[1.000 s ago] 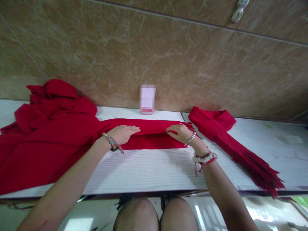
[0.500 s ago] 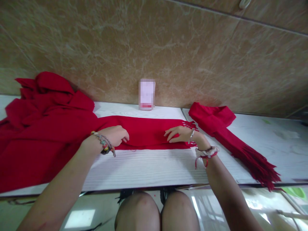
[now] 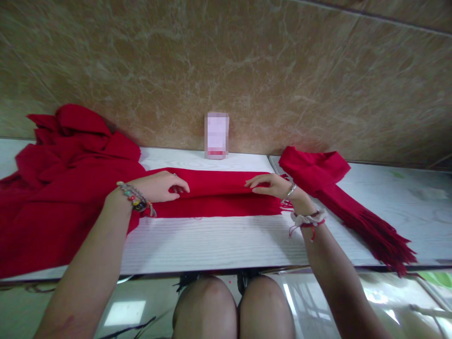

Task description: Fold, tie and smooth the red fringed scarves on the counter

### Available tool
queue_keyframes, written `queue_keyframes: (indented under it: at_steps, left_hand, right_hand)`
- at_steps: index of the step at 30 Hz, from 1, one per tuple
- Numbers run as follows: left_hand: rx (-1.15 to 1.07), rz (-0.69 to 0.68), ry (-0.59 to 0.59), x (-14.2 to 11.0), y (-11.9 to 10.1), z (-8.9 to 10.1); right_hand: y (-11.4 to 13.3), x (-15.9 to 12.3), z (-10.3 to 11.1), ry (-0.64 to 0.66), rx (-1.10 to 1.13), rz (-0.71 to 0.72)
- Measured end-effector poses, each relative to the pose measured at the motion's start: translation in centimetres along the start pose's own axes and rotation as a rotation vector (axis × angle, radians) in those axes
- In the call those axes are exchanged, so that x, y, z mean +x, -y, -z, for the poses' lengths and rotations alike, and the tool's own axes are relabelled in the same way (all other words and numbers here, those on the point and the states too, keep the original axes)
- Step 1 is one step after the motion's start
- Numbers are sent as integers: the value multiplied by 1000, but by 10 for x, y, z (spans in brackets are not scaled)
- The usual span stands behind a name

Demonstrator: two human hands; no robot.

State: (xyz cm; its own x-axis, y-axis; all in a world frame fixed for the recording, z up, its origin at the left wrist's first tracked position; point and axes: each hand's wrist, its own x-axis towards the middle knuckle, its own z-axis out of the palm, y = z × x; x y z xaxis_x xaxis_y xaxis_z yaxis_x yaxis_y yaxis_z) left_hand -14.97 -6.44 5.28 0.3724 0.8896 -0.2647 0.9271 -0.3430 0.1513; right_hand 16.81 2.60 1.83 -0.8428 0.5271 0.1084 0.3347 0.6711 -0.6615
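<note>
Below the near edge of the white table (image 3: 212,245): bare knees (image 3: 212,306). On the table: red fringed scarf (image 3: 219,184), long axis left to right, fringed end pointing right, lengthwise fold. Left hand (image 3: 160,186) and right hand (image 3: 270,184), at the scarf: fingers loosely curled, grip cannot be told. Left: heaped red cloth (image 3: 77,188). Right: second red scarf (image 3: 332,195), fringed end toward near right. At the wall (image 3: 158,84): pale rectangular item (image 3: 216,134), pixelated.

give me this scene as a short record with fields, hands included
left hand: on the red cloth, fingers curled, grip unclear
right hand: at the cloth near its fringe, grip unclear
cloth layout: flat strip between hands, loose heap at left
red scarf: fringed, beside the right hand
pale blurred item: upright near the wall
surface: white, grained
</note>
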Motion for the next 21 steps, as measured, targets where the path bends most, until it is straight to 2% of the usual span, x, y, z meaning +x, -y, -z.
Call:
queue_keyframes:
  at_steps: [3, 6, 12, 15, 17, 19, 21]
  left_hand:
    - [-35, 14, 141, 4, -5, -6]
    - [-11, 62, 241, 9, -15, -15]
    - [-51, 109, 321, 11, -20, -20]
    - [-49, 116, 329, 10, -17, -20]
    - [-32, 104, 298, 9, -14, -18]
    - [-15, 74, 230, 7, -11, -14]
    - [12, 35, 128, 5, -9, -9]
  right_hand:
    - [7, -1, -1, 161, 26, 26]
    - [13, 1, -6, 319, -81, 3]
    - [13, 4, -14, 393, -275, 10]
    - [9, 5, -17, 343, -335, 34]
    - [7, 7, -17, 243, -385, 44]
    - [6, 9, -16, 71, -451, 44]
    - [9, 9, -13, -155, -512, 46]
